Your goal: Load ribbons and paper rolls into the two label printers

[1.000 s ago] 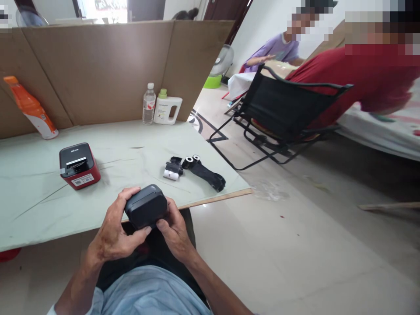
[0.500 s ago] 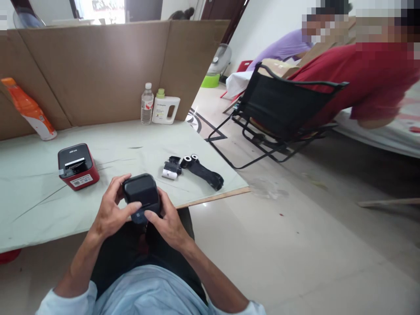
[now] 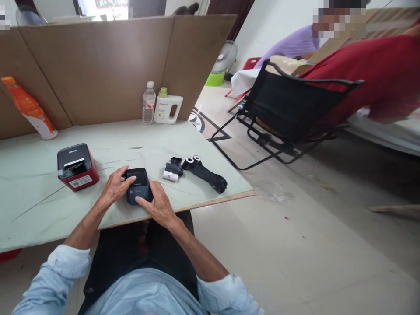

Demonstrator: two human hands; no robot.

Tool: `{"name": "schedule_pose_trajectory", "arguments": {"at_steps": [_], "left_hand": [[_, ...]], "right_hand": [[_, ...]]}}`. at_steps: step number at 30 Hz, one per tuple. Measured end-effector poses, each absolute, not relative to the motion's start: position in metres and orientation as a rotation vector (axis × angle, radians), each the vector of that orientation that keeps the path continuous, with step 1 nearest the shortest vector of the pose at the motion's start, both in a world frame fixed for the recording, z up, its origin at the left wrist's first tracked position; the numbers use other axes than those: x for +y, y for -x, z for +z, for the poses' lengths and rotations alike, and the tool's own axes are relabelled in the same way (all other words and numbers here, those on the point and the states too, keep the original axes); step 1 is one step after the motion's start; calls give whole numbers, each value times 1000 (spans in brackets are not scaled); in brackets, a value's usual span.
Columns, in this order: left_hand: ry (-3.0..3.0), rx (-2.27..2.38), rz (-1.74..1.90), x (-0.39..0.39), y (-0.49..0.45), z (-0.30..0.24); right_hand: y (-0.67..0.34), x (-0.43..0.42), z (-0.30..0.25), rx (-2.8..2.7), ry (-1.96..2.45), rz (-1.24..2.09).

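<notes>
Between my two hands is a small black boxy device (image 3: 139,190), which looks like a portable label printer, at the table's front edge. My left hand (image 3: 117,186) grips its left side, thumb across the top. My right hand (image 3: 158,202) holds the right side, with the thumb on the lower front corner. To the left stands a red and black printer (image 3: 78,167) with a white label on its front. Right of my hands lie a small white roll (image 3: 171,176), two black-and-white rolls (image 3: 192,162) and a crumpled black strip (image 3: 211,178).
Along the cardboard screen (image 3: 108,70) stand an orange bottle (image 3: 31,109), a water bottle (image 3: 148,105) and a white jug (image 3: 168,109). Right of the table (image 3: 108,131) is a black folding chair (image 3: 292,100), where a person in red sits. Another person in purple is beyond.
Both hands have carried the black device forward, from over my lap onto or just above the table edge. Its front now tilts up more towards me. The person in red has shifted right.
</notes>
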State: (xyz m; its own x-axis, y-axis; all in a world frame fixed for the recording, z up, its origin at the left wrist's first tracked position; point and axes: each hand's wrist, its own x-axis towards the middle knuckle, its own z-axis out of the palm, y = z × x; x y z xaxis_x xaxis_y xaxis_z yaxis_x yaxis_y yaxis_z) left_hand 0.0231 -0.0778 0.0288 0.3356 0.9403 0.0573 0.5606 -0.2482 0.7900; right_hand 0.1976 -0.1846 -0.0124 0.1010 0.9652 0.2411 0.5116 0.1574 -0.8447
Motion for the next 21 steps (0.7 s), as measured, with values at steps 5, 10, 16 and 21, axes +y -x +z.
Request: {"name": "schedule_pose_trajectory", "arguments": {"at_steps": [5,10,16,21], "left_hand": [[-1925,1233,675,-75,-10,16],[-1922,1077,753,-85,9,8],[-2007,1140,858,-106,3,-7],[-2093,1201,881,-114,-2,-9]], "right_hand": [[-205,-182,-17,-1575,1461,577],[-211,-175,-20,-1602,1397,564],[-208,-174,-31,-1614,1353,520],[-210,-172,-32,-1642,1344,525]]}}
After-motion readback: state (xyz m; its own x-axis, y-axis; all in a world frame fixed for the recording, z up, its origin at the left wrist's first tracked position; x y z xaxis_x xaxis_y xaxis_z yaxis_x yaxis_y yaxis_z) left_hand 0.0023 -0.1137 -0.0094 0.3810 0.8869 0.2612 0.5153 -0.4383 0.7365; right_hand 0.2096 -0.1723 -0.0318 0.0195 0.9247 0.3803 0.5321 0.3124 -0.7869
